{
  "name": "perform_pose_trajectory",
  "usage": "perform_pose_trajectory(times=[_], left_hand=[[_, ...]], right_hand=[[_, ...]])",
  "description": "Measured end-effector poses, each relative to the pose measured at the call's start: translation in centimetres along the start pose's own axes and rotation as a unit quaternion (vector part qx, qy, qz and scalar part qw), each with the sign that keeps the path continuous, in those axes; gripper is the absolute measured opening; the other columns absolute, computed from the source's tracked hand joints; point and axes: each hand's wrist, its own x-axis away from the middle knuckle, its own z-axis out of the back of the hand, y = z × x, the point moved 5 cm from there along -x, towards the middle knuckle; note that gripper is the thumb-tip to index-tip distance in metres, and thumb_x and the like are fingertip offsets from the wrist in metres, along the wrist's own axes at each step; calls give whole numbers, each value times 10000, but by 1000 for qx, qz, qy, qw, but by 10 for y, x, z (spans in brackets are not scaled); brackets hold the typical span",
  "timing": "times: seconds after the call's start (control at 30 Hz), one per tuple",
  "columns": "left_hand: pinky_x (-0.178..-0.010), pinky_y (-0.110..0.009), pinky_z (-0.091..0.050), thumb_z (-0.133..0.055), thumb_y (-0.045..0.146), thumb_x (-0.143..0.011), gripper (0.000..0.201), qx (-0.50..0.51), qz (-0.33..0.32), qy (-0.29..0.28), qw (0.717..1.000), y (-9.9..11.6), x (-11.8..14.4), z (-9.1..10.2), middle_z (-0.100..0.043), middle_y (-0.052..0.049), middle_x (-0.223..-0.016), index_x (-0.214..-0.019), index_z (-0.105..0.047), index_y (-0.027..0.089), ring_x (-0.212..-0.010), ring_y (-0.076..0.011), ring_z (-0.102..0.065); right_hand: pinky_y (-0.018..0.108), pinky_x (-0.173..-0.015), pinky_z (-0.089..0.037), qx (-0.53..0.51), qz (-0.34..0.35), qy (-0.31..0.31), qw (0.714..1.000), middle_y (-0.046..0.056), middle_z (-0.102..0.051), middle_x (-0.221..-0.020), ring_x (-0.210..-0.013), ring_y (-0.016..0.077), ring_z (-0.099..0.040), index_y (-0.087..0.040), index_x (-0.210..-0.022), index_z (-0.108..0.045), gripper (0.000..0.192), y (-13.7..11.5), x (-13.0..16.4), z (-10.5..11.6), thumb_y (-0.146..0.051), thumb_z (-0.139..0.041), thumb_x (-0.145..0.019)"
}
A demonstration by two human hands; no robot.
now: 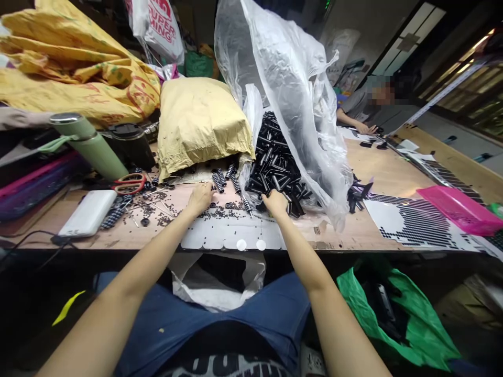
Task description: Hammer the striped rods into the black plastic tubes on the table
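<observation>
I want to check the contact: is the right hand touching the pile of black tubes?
Touching. In the head view the right hand lies on the near edge of the pile of black tubes, fingers among them.

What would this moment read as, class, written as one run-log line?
left hand: on small black beads | right hand: at heap of black plastic tubes | clear plastic bag: open over heap | wooden table

Both arms outstretched, left hand (pixel 200 198) and right hand (pixel 275 203) palms down
</observation>
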Motion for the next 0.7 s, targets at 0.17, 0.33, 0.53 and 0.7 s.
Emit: perform_pose_trajectory(times=[0.17, 0.33, 0.53, 0.7], left_hand=[[-713, -315, -449, -353, 389, -962, 309, 259, 79, 69, 960, 25, 36, 21, -642, -90, -897, -1033, -543, 157, -811, -220, -610], [-781, -306, -463, -616, 461, -814, 336, 368, 21, 90, 925, 75, 59, 39, -660, -78, -976, -995, -624, 179, -900, -208, -611], [-438, -224, -341, -722, 456, -689, 326, 577, 157, -13, 802, 87, 67, 5, -489, 44, -504, -767, -611, 159, -427, -100, -430], [-532, -229, -392, -681, 425, -745, 278, 520, 108, 115, 840, 80, 81, 9, -538, 19, -575, -712, -598, 161, -518, -105, -480]], right_hand=[[311, -794, -471, -106, 80, -12, 991, 111, -697, -902, -867, 209, -648, -139, -927, -642, 256, -10, -3, 6, -319, -466, -876], [277, -803, -478, -215, 259, -138, 931, 46, -684, -942, -868, 160, -624, -175, -973, -623, 244, -45, 28, 19, -360, -515, -856], [286, -717, -474, -339, 266, -301, 851, 6, -644, -790, -726, 136, -578, -176, -870, -624, 231, -72, 70, 1, -395, -581, -811], [303, -746, -474, -372, 121, -126, 912, 24, -655, -833, -791, 160, -591, -184, -898, -631, 329, -51, 90, -22, -487, -512, -851]])
